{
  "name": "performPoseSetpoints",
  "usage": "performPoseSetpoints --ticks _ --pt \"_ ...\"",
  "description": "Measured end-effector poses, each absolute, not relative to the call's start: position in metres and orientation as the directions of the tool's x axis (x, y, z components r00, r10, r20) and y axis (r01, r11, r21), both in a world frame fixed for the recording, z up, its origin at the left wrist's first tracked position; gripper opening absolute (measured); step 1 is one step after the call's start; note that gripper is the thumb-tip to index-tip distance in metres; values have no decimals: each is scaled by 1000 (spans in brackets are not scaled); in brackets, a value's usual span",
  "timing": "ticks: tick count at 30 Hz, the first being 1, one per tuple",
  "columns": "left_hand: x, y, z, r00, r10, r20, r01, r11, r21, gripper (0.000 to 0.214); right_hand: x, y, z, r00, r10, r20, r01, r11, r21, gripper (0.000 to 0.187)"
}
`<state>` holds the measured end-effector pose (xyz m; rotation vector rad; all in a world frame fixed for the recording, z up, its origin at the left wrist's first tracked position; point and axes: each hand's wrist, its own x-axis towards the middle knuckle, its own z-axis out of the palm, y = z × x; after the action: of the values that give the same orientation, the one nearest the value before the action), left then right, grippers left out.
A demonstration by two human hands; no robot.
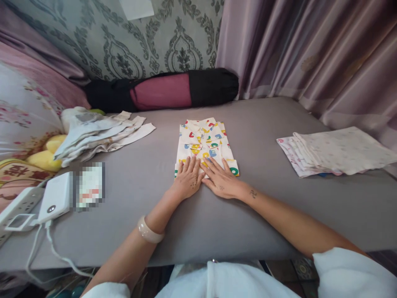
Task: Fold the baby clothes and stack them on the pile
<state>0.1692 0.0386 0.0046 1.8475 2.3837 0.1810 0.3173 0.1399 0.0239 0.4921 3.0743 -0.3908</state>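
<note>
A small folded shirt (203, 138), white with colourful letter-like prints, lies flat in front of me with its collar pointing away. My left hand (188, 179) rests flat on the lower left part of the shirt, fingers stretched out. Beside it, my right hand (221, 179) presses flat on the lower right part, fingers spread. The two thumbs nearly meet at the shirt's near edge. Part of the bottom fold is hidden under both hands.
To the right lies a stack of folded cloths (341, 151). A pile of light garments (102, 132) is at the left, near yellow plush (46, 155). A white power bank (55, 198) with cables sits by a power strip (18, 211). A long black-and-maroon bag (161, 91) lies along the wall.
</note>
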Motion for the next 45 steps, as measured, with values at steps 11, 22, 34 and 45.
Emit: performPoseSetpoints --ticks 11,22,34,45 --pt "162 32 17 -272 962 -37 948 274 162 64 327 144 29 -916 399 -35 397 891 -221 56" --pt "156 31 13 -263 961 -86 941 276 197 64 329 146 29 -918 393 -62 395 884 -250 55" --pt "145 26 7 -293 951 -103 930 308 202 66 339 157 22 -881 463 -98 472 843 -257 56" --pt "129 13 0 -316 946 -77 927 324 190 64 356 172 10 -819 573 -28 565 798 -209 62"
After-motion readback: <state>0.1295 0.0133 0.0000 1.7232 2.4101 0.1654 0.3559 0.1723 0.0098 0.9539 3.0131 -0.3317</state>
